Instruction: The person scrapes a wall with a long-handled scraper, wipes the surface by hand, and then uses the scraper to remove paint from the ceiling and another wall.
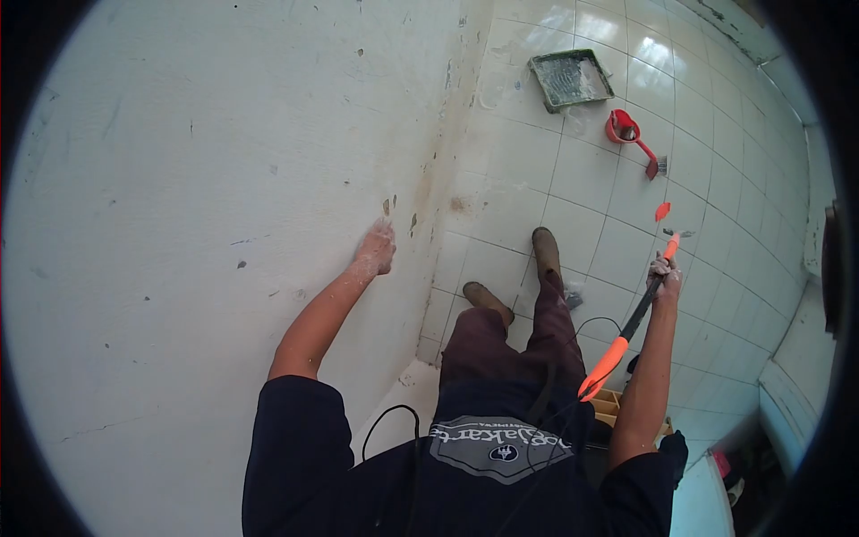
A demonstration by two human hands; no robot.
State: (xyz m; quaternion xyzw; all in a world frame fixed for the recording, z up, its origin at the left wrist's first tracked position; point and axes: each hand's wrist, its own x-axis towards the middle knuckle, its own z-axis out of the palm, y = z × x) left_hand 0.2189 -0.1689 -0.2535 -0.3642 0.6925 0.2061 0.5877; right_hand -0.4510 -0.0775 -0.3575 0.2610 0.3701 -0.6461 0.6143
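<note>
My left hand (378, 247) is at the white wall (215, 170), its fingers stretched against the surface just below some chipped brown spots (388, 206). Whitish dust covers the fingers, and nothing shows in that hand. Out to the right, my right hand (664, 276) is closed round a long orange and black pole (637, 316). One orange end of the pole points down toward my body, and the other sticks out past my fist. Beyond that end, a separate-looking orange piece (662, 212) and a small dark tool head (677, 234) appear over the tiles.
A dark green paint tray (544, 94) with white residue lies on the tiled floor (506, 166). Near it are a red dipper (611, 128) and a brush (662, 166). My boots (546, 251) stand close to the wall's foot. A wooden box (608, 404) is behind me at right.
</note>
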